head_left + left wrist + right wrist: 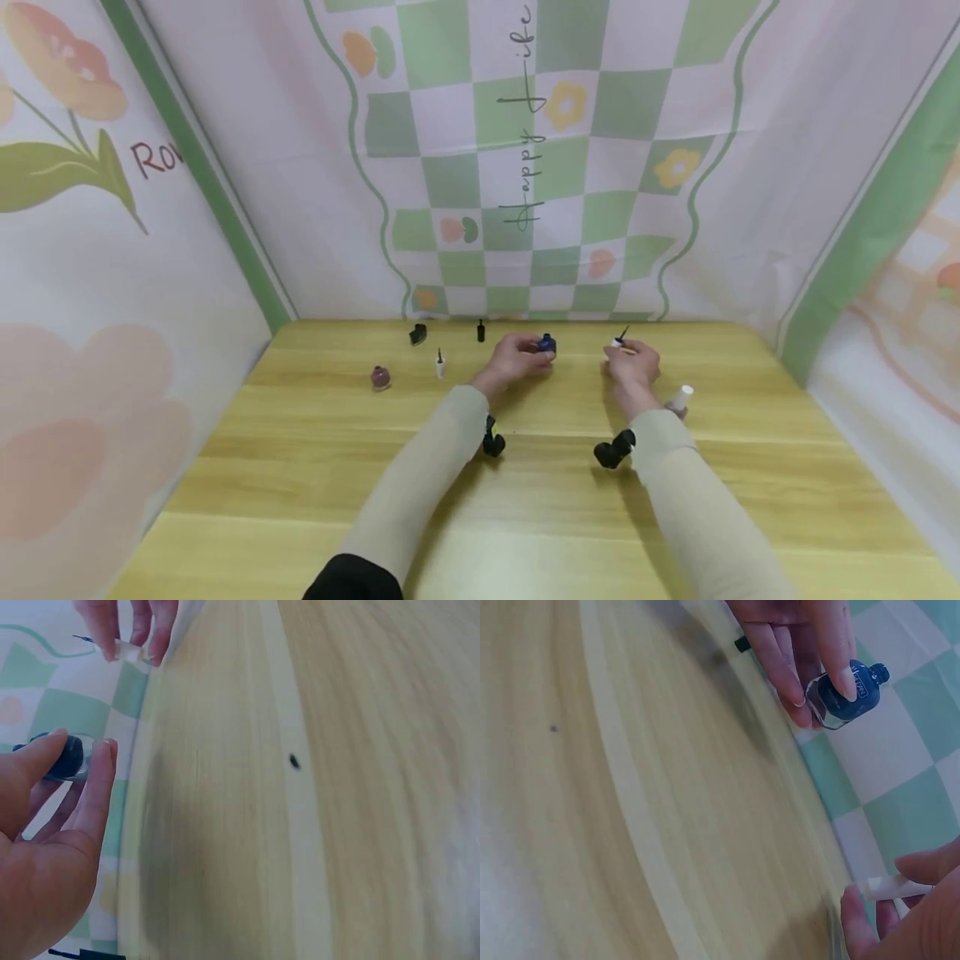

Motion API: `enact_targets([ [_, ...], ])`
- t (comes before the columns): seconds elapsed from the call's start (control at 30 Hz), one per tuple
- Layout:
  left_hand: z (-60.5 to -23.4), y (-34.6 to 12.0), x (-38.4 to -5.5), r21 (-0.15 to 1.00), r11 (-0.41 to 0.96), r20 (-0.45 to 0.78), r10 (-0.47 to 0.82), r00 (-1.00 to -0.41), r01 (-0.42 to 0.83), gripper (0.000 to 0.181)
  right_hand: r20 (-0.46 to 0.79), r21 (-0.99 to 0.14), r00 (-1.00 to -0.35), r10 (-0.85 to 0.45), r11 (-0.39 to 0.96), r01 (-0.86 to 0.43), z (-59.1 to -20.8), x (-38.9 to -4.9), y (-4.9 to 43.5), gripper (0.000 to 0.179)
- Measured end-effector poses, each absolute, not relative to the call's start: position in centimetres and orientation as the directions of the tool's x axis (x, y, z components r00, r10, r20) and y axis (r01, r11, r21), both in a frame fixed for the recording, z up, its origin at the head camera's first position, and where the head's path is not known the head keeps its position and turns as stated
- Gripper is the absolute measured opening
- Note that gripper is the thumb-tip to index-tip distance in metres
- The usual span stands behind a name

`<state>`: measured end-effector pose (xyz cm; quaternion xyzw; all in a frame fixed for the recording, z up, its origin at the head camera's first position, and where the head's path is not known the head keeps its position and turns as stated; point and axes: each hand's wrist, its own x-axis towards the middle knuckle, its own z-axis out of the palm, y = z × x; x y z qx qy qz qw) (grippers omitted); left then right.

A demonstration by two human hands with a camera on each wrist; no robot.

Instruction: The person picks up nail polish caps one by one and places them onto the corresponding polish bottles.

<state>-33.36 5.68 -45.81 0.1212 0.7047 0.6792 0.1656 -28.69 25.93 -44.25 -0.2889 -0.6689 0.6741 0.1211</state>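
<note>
My left hand (516,358) pinches a small dark-blue nail polish bottle (547,343) between thumb and fingers. In the right wrist view this bottle (847,694) has a bare threaded neck, white lettering and a clear glass base. My right hand (636,364) holds a white nail polish cap (892,888) between thumb and fingers. The cap's dark-tipped brush (624,332) points up and away from the hand. Bottle and cap are held apart, a short way above the table near its back edge.
Left of my hands, an open mauve bottle (381,377), a white brush cap (440,365), a black brush cap (481,332) and a dark bottle (417,334) are on the wooden table (525,517). A white-capped bottle (681,400) stands beside my right wrist. Printed cloth (555,167) hangs behind.
</note>
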Motion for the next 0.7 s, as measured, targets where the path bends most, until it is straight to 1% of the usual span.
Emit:
enact_targets([
  [0.1, -45.9, 5.3, -33.1, 0.998, 0.056, -0.054, 0.400, -0.915, -0.034, 0.030, -0.236, -0.971, -0.814, 0.531, -0.093, 0.221, -44.3, -28.4, 26.0, 0.054],
  [0.33, -46.6, 4.7, -32.7, 0.996, 0.088, -0.019, 0.409, -0.912, 0.019, 0.027, -0.215, -0.973, -0.836, 0.505, -0.033, 0.230, -44.4, -27.8, 25.9, 0.051],
  [0.47, -46.6, 4.2, -32.6, 0.987, 0.149, -0.006, 0.431, -0.902, 0.065, 0.028, -0.207, -0.972, -0.858, 0.470, -0.003, 0.233, -44.1, -27.5, 25.8, 0.048],
  [0.57, -46.4, 3.7, -32.5, 0.978, 0.183, -0.001, 0.476, -0.879, 0.098, 0.030, -0.189, -0.977, -0.884, 0.428, 0.007, 0.213, -43.7, -27.3, 25.8, 0.047],
  [0.7, -46.1, 3.0, -32.2, 0.981, 0.157, 0.006, 0.550, -0.835, 0.111, 0.032, -0.149, -0.983, -0.914, 0.378, 0.044, 0.178, -43.2, -26.9, 25.7, 0.046],
])
